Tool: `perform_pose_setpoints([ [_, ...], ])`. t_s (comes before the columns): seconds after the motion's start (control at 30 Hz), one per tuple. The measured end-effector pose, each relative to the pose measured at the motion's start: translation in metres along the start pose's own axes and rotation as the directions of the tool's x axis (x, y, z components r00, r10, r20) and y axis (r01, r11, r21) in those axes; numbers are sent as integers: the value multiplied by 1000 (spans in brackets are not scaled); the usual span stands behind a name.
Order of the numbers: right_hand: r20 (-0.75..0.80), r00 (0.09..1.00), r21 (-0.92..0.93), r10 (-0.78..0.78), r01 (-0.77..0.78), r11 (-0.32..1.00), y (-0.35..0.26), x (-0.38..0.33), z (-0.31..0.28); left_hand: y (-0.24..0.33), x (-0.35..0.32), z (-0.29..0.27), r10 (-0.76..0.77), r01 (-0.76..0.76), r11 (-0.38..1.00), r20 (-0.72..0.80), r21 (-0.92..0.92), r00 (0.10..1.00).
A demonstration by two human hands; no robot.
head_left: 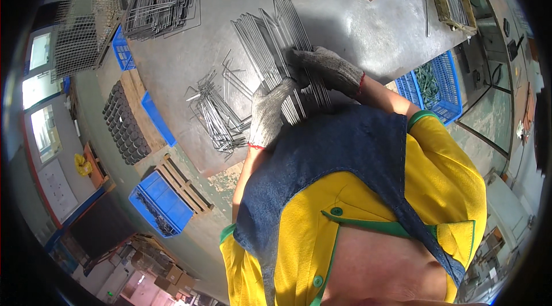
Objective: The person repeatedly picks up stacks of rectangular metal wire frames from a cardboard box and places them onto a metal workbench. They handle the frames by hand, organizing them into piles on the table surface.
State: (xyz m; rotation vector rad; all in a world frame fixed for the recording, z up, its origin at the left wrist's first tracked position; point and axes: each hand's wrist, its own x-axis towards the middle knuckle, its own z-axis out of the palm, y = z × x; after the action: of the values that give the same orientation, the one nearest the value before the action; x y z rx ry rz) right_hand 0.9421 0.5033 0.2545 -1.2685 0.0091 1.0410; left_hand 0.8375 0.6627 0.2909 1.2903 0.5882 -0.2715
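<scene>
A bundle of bent wire rods (287, 59) is held flat on the grey desk (356, 24). It is gripped by the gloved left hand (269, 112) and pressed down by the gloved right hand (326, 69), apparently to keep the rods aligned. Loose wire pieces (217, 116) are left just beside.

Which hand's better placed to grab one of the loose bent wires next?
Probably the left hand. It rests at the near left edge of the wire frame stack, right beside the loose bent wires on the metal table. The right hand lies farther right, across the stack.
</scene>
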Motion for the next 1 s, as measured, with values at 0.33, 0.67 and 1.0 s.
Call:
perform_pose_setpoints([
  [0.33,70,992,-56,-109,113,992,21,25,-16,-10,2,-7,-2,-2,993,-36,-122,999],
  [0.67,-101,990,110,-97,108,988,-51,-31,-30,-2,-16,-31,20,-36,965,-65,-258,998],
  [1.0,-137,946,-490,-294,194,850,-211,27,44,0,-16,-68,-132,112,942,-41,-318,990],
])
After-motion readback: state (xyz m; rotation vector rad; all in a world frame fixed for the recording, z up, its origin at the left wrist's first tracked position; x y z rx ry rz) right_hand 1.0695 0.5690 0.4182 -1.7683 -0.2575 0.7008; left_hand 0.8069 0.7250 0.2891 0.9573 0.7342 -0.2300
